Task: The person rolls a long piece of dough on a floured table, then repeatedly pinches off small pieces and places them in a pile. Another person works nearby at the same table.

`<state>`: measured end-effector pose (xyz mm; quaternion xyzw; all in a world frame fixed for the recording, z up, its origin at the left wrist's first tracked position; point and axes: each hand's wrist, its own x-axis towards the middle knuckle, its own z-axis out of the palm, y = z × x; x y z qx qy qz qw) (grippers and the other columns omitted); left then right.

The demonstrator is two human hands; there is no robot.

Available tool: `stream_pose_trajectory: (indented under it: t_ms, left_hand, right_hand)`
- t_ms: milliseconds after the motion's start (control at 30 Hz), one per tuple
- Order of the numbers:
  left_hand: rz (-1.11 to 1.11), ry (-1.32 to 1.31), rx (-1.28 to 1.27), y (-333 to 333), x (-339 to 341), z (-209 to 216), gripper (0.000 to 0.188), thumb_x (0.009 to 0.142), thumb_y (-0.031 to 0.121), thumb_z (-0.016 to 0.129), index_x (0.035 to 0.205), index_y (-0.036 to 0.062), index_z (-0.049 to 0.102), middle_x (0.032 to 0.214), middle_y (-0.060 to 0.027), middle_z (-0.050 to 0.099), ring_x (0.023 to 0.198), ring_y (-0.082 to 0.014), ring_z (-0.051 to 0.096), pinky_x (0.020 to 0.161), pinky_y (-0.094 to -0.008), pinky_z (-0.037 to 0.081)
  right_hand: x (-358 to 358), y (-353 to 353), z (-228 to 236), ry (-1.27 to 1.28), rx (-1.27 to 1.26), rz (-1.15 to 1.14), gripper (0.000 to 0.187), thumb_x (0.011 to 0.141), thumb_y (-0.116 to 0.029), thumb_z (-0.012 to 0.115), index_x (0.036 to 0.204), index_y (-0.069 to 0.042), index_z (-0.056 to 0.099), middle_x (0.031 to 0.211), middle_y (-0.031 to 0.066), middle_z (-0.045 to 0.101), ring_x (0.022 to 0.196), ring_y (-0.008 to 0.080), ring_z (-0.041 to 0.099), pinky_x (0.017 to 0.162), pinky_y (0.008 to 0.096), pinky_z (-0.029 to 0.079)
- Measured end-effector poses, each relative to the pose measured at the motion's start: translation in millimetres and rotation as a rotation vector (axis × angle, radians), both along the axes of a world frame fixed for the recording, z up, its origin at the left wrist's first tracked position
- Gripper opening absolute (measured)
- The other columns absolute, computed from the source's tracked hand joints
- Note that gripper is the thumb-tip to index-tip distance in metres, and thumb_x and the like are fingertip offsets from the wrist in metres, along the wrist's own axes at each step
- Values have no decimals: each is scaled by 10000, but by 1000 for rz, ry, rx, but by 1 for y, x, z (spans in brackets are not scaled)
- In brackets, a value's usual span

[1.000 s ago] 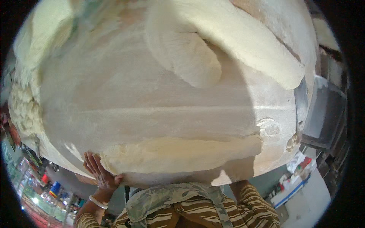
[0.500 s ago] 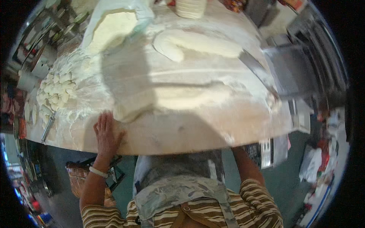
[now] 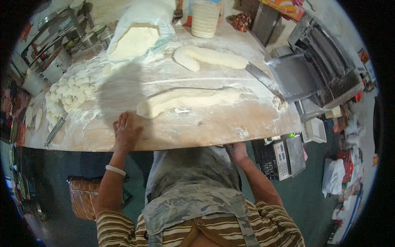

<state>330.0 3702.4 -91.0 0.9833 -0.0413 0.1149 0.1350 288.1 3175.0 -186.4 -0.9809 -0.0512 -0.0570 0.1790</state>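
My left hand lies on the floured board near its front edge, fingers stretched out and holding nothing. Just beyond its fingertips is the left end of a long dough roll. My right hand is at the board's front edge, right of my apron; the edge hides its fingers. Farther back lies a second dough roll, bent at its left end. A flat-bladed cutter touches that roll's right end. Many small dough pieces are heaped at the left.
An open bag of flour and a ribbed plastic tub stand at the back. At the right is a grey metal machine with a tray. A metal-handled tool lies by the left edge. Below right sits a scale.
The view has shifted, so the board's far side shows more. My right hand has come into sight at the front edge. My left hand stays flat near the roll's left end.
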Motion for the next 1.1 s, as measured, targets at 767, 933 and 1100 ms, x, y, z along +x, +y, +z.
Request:
stream_pose_trajectory:
  t_ms: [767, 933, 1100]
  left_hand:
    - [-553, 265, 25, -168, 145, 47, 934, 859, 707, 624, 1600, 205, 356, 1594, -116, 420, 1477, -374, 362, 1159, -730, 178]
    - [-559, -69, 128, -151, 66, 41, 824, 912, 594, 643, 1581, 192, 381, 1488, -126, 524, 1357, -334, 481, 1048, -676, 351]
    - [-437, 86, 32, -167, 86, 50, 763, 904, 443, 708, 1564, 194, 417, 1311, -126, 614, 1249, -323, 546, 1053, -547, 397]
  right_hand:
    - [160, 146, 154, -156, -193, 510, 787, 953, -464, 643, 1546, -23, 374, 1492, 250, 492, 1380, 419, 455, 1158, 524, 358]
    - [100, 115, 159, -181, -203, 620, 824, 883, -324, 740, 1570, -75, 359, 1555, 183, 428, 1409, 397, 413, 1174, 553, 310]
    - [126, 124, 166, -224, -132, 462, 790, 849, -325, 777, 1531, -115, 436, 1532, 128, 455, 1404, 394, 413, 1154, 546, 327]
